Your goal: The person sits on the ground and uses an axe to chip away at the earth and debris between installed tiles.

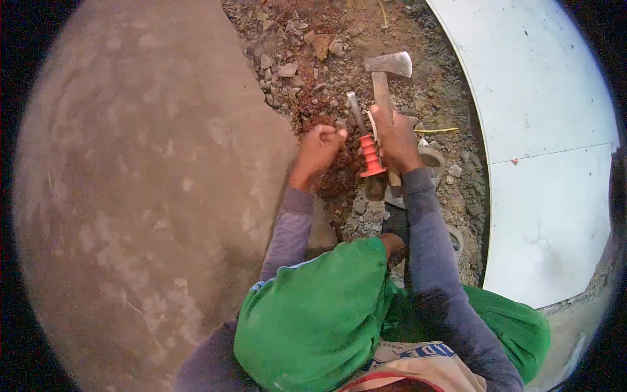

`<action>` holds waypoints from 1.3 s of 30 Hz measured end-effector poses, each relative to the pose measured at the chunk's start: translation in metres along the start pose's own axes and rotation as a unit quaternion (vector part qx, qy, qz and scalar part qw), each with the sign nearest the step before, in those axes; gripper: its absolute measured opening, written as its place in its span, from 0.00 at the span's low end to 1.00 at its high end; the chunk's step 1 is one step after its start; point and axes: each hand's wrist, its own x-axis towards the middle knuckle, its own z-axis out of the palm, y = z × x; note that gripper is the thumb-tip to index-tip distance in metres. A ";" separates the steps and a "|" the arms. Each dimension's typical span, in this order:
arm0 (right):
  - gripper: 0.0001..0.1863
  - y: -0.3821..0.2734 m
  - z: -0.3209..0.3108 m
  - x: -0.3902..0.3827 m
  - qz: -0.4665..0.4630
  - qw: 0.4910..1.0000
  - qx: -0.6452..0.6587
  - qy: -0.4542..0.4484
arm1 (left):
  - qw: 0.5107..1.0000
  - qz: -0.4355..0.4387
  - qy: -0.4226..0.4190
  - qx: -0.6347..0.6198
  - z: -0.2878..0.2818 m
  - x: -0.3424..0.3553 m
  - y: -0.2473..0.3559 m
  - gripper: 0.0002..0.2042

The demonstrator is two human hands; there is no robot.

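My right hand (396, 138) is wrapped round the wooden handle of a hatchet (381, 88), whose grey steel head points away from me. Just left of that hand is a chisel (369, 153) with an orange-red ribbed grip and a metal shank pointing away; whether the hand also touches it I cannot tell. My left hand (320, 155) is closed, fingers curled and thumb pressed to them, over the broken edge of a concrete slab (150, 130). What it may hold is hidden. Below it lies reddish loose soil (334, 176).
Rubble and stones (287, 68) fill the strip between the slab and a large white panel (548, 117) on the right. A yellow strip (436, 130) lies by my right hand. My green-clad knee (313, 294) is close below, and grey rounded objects (432, 160) sit beside my right wrist.
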 end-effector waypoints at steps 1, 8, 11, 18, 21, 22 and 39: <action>0.33 0.003 -0.004 0.000 -0.005 1.000 -0.008 0.008 | 0.993 0.034 0.012 0.110 0.012 0.001 -0.001 0.22; 0.31 -0.024 0.010 -0.020 0.057 0.989 0.133 -0.022 | 0.984 0.067 0.141 0.087 0.079 -0.004 -0.045 0.22; 0.30 0.013 -0.019 -0.007 0.016 0.997 0.073 0.037 | 0.950 0.045 0.084 -0.297 0.092 -0.041 -0.003 0.19; 0.30 -0.001 -0.003 -0.010 0.023 0.997 0.072 0.032 | 0.941 -0.082 0.254 -0.206 -0.013 0.010 -0.058 0.17; 0.30 0.010 0.005 -0.001 -0.008 0.999 0.035 0.034 | 0.928 -0.061 0.249 -0.271 -0.034 0.045 -0.065 0.18; 0.31 0.005 0.011 -0.003 -0.015 0.999 0.044 0.015 | 0.927 -0.055 0.256 -0.269 -0.053 0.062 -0.063 0.18; 0.29 0.029 -0.011 0.003 -0.007 0.999 0.052 0.003 | 0.969 0.037 0.173 -0.171 -0.039 0.068 -0.027 0.20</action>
